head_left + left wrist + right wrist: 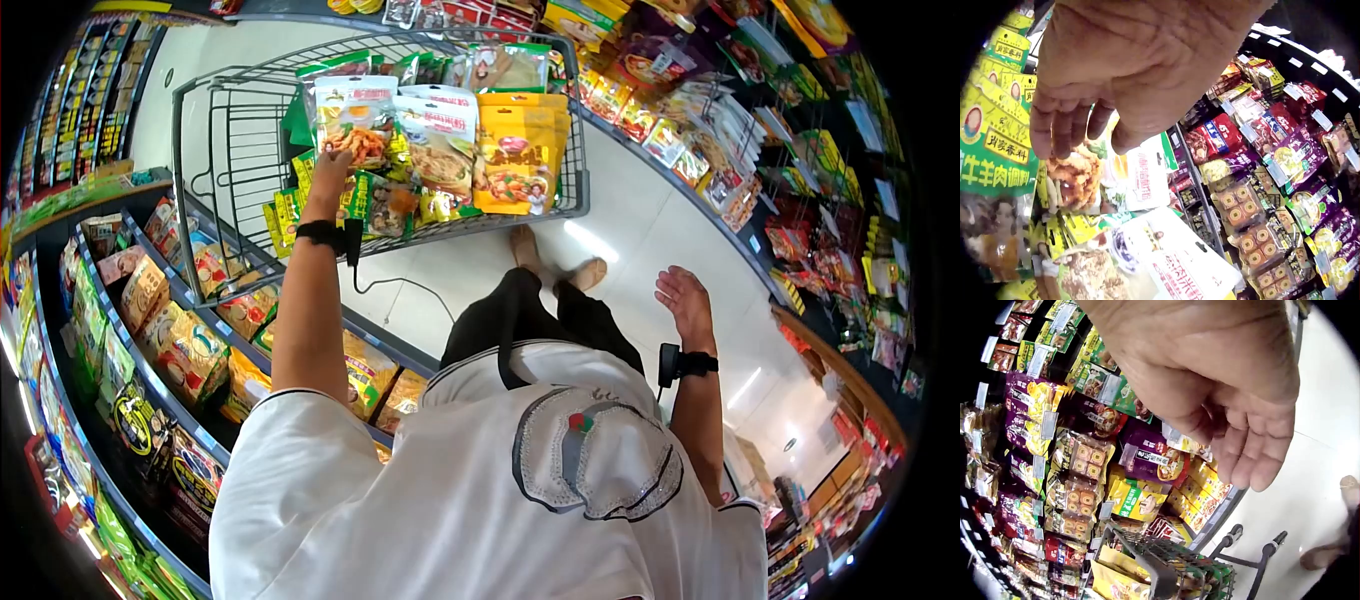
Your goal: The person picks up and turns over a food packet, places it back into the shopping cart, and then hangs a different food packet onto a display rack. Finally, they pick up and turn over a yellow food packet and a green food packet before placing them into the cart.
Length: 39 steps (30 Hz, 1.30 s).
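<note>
My left hand (pixel 332 182) reaches into the shopping cart (pixel 225 150), over the lower left of a white pouch (pixel 357 112) with a fried-food picture. In the left wrist view its loosely bent fingers (pixel 1060 128) overlap the pouch's picture, the thumb standing apart from them. Beside that pouch stand more white pouches (pixel 437 145) and a yellow pouch (pixel 520 150). Green and yellow seasoning packets (pixel 375 205) lie near the wrist. My right hand (pixel 686 303) hangs at my side over the floor, fingers loosely bent, holding nothing.
Shelves of packaged food (pixel 650 120) curve along the right, close to the cart's end. On the left runs a low bin display (pixel 180 350) of bagged goods, beside the cart. Pale tiled floor (pixel 640 220) lies between, under my feet. A thin cable hangs from the left wrist.
</note>
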Tool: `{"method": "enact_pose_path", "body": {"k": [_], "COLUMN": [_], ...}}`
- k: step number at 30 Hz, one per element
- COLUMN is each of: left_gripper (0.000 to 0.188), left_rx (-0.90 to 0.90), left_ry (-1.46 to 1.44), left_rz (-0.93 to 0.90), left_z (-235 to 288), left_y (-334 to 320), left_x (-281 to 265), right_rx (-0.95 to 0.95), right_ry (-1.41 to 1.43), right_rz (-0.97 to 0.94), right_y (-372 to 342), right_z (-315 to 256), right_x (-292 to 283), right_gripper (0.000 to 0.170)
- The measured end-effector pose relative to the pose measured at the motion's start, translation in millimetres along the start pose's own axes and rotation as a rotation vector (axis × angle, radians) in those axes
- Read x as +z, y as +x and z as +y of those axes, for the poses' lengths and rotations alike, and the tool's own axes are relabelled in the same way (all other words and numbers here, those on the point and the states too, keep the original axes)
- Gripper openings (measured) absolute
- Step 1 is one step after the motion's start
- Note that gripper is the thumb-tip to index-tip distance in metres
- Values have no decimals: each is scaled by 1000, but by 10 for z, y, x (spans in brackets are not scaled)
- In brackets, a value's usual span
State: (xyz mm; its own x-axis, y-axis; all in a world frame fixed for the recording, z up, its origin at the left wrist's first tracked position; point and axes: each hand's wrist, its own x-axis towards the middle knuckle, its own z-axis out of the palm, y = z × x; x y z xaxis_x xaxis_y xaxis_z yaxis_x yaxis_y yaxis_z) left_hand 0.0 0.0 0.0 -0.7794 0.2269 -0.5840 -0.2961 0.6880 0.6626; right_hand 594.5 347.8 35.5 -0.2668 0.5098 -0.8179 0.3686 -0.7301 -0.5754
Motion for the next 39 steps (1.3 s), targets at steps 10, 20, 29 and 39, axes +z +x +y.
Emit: {"method": "enact_pose_path", "body": {"k": [10, 20, 29, 39], "left_gripper": [47, 45, 29, 21], "left_rx": [333, 204, 623, 422], "left_ry": [259, 614, 335, -417], "left_rz": [162, 363, 502, 102], "left_z": [-28, 31, 416, 1317], "left_y": [1121, 907, -78, -1655], "left_x": [-276, -185, -497, -164], "right_rx": [-79, -84, -138, -412], "right_ry": [-113, -160, -168, -288], "right_rz": [-94, -104, -248, -632], "right_y": [17, -56, -66, -535], "right_z": [-583, -656, -749, -1433], "right_x": [638, 830, 1124, 2358], "right_gripper": [30, 28, 27, 40]}}
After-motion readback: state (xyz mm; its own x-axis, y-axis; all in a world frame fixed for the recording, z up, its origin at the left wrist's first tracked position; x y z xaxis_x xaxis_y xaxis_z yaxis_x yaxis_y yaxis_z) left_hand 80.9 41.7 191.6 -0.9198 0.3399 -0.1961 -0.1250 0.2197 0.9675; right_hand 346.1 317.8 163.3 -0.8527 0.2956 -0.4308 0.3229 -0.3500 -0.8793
